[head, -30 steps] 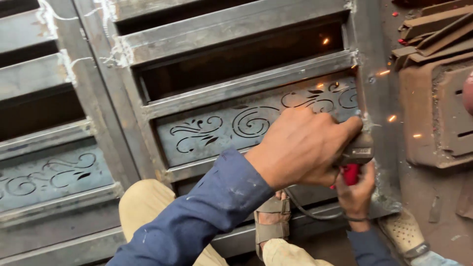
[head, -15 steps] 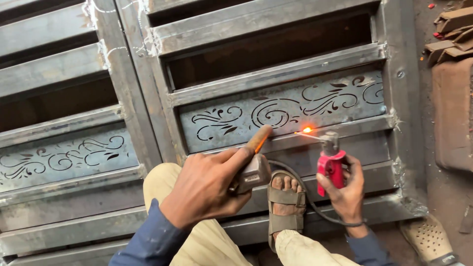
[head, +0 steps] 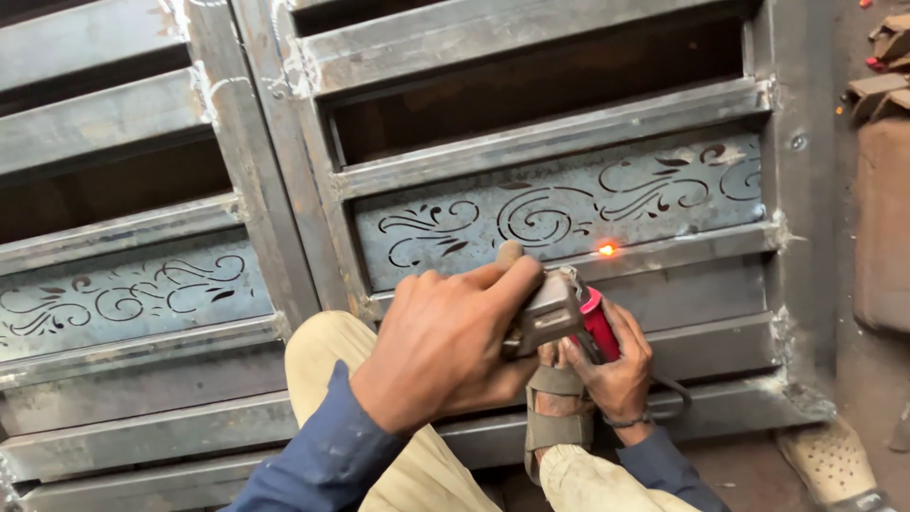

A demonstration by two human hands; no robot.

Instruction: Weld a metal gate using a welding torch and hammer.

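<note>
From my head camera I count two hands, one welding holder, one glowing weld spot and two patterned panels. My left hand [head: 445, 346] is closed around a grey metal piece [head: 545, 313] that sits at the front of the welding holder [head: 597, 327]. My right hand [head: 616, 365] is wrapped around the holder's red handle from below. Both hands touch each other around the tool, just above my sandal [head: 555, 408].

The holder's long axis runs slantwise, from my right hand at the lower right up toward the upper left. Its tip is hidden behind my left hand, so I cannot tell exactly where it ends. A dark cable [head: 668, 398] leaves the handle and loops away to the right.

Just above the tool, an orange weld spot [head: 607, 249] glows on the lower edge of the right cut-out scroll panel [head: 569, 213]. The second scroll panel [head: 123, 294] is well apart to the left.

Both panels belong to a grey steel gate [head: 275, 190] lying flat under me, built of bars with dark gaps between. At the right edge there is dusty floor [head: 867, 379] with rusty metal scraps [head: 882, 57].
</note>
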